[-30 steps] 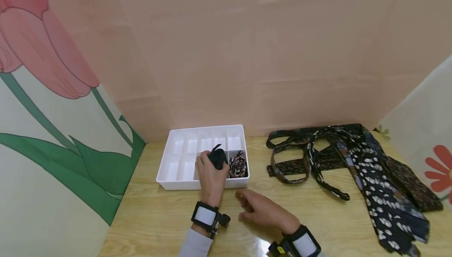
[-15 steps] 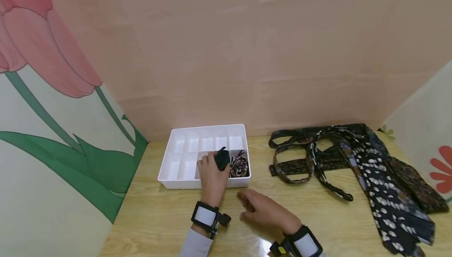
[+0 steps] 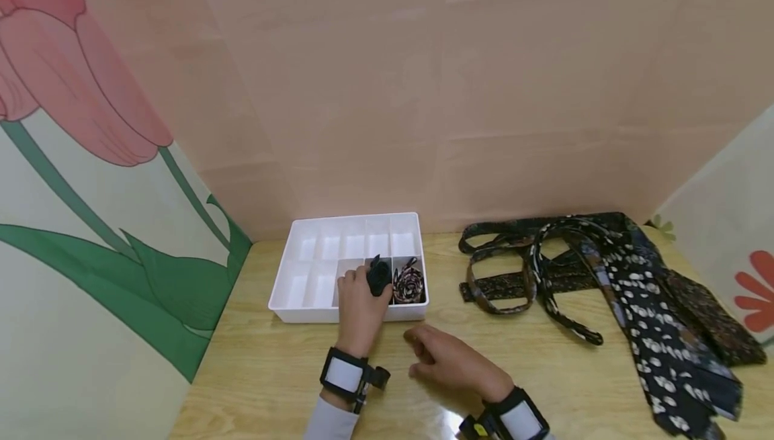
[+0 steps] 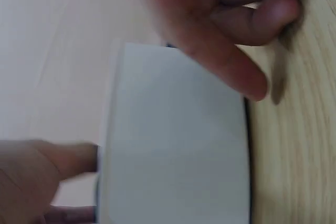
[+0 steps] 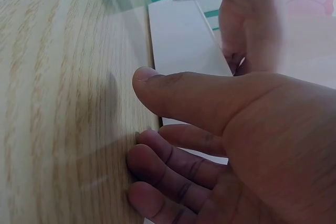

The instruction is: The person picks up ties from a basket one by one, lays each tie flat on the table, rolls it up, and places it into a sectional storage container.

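Note:
In the head view my left hand (image 3: pixel 361 309) reaches over the front of a white divided tray (image 3: pixel 314 316). Its fingers and thumb hold a rolled dark necktie (image 3: pixel 379 276), which sits in a front compartment, second from the right. A rolled patterned necktie (image 3: pixel 408 284) fills the front right corner compartment. My right hand (image 3: pixel 456 361) rests on the table in front of the tray, fingers loosely curled around nothing. In the left wrist view the tray's outer wall (image 4: pixel 178 135) hides the rolls. The right wrist view also shows the tray's side (image 5: pixel 181 35) beyond my right thumb.
Several unrolled neckties, among them a black one with white spots (image 3: pixel 650 332), lie in a loose heap on the right of the wooden table (image 3: pixel 242 366). A plain backdrop (image 3: pixel 363 91) rises right behind the tray.
My left hand has lowered the rolled dark necktie into its compartment and stays in contact with it. The left wrist has shifted slightly left. My right hand has hardly moved.

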Demonstrator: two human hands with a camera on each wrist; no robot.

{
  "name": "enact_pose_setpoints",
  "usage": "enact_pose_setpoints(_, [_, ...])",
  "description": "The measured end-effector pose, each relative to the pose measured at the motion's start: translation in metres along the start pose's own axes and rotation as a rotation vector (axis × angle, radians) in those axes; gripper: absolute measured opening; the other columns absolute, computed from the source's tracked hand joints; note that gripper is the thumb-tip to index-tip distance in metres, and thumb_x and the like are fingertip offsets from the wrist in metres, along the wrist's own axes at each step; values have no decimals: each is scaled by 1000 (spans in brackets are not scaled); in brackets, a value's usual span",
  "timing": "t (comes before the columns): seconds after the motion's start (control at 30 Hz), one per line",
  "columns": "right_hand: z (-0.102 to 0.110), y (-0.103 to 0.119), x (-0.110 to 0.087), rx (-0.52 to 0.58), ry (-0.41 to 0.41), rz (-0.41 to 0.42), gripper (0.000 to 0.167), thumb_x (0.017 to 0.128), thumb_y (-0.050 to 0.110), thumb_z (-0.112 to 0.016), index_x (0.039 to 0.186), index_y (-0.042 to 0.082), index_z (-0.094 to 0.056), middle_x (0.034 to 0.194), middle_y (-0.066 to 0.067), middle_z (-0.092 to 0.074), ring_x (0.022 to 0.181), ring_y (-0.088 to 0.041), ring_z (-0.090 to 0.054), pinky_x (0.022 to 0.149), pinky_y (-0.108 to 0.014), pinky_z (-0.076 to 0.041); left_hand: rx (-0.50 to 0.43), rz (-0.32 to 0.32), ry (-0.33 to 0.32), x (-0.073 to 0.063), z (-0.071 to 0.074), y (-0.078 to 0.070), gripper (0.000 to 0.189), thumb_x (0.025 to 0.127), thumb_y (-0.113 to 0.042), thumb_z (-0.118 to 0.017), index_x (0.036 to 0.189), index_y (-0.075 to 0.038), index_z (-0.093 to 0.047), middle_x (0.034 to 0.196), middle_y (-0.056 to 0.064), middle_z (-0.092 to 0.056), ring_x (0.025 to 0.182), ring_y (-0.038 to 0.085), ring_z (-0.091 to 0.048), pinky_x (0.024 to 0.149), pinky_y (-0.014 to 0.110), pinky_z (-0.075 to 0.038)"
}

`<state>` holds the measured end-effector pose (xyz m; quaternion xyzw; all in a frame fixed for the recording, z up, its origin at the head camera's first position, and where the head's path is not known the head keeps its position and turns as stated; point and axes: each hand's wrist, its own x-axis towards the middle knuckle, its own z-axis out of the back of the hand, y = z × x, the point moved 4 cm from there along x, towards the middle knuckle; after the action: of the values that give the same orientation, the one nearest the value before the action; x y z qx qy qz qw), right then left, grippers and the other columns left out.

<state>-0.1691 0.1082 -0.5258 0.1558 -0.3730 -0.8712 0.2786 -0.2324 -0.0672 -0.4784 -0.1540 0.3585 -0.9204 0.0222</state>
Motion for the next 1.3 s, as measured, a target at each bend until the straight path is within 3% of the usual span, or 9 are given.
enact_pose_setpoints(0.17, [-1,0,0,-54,-18,5,55,93,21,-82,139,0,-60,98,2,-58,80,-3,-50,71,-26,-48,64,-128,-28,-3,11,-1,22,93,-9,-81,111,2,-78,103,17,-79,92,30,-59,80,41,-56])
enact_pose_setpoints(0.33, [1,0,0,-98,-18,-8,54,93,23,-82,138,0,-62,96,4,-57,80,-3,-50,72,-27,-47,152,-244,50,-3,11,-4,18,95,-4,-76,112,0,-80,98,16,-79,83,28,-63,71,38,-59])
enact_pose_setpoints(0.5, [17,2,-6,-20,-15,-25,41,98,21,-77,133,3,-67,95,6,-67,82,-2,-60,73,-27,-53,36,-240,44,-4,13,1,25,99,0,-69,123,1,-76,128,23,-73,105,36,-73,84,44,-62])
enact_pose_setpoints(0.6, [42,0,-14,-88,-155,-81,32,98,21,-76,125,5,-71,96,4,-72,78,-3,-61,69,-26,-53,-45,-219,37,-6,14,5,25,101,-1,-65,124,-2,-75,139,17,-66,103,27,-73,82,37,-62])
enact_pose_setpoints(0.73, [78,-16,-31,-255,-433,-268,42,98,23,-77,133,2,-66,120,-15,-67,76,-15,-63,61,-32,-51,-163,-208,67,-10,13,0,20,102,-4,-63,116,-6,-76,116,7,-64,78,11,-58,65,23,-50])
enact_pose_setpoints(0.93, [92,-56,-48,-412,-473,-461,42,95,17,-76,128,-7,-66,120,-30,-69,82,-36,-71,62,-48,-55,-274,-313,154,-23,6,-21,17,101,-2,-64,109,-6,-78,103,4,-66,78,7,-53,65,20,-48])
enact_pose_setpoints(1.03, [94,-56,-51,-397,-579,-365,26,94,9,-77,117,-1,-74,106,-20,-74,82,-31,-71,65,-44,-56,-301,-384,213,-34,-1,-34,17,101,-2,-66,112,-7,-77,105,3,-67,80,5,-56,66,18,-50])
enact_pose_setpoints(1.17, [97,-25,-51,-335,-755,-58,24,91,1,-80,114,3,-74,110,-11,-71,88,-23,-67,69,-40,-57,-389,-432,342,-47,-17,-50,40,100,-2,-68,138,-15,-67,129,7,-61,87,0,-62,74,16,-56])
enact_pose_setpoints(1.3, [92,0,-47,-324,-746,185,32,83,-10,-82,109,6,-74,118,-6,-69,107,-24,-67,85,-36,-61,-460,-435,456,-52,-40,-62,70,99,-4,-71,161,-23,-46,155,14,-45,102,5,-69,83,15,-59])
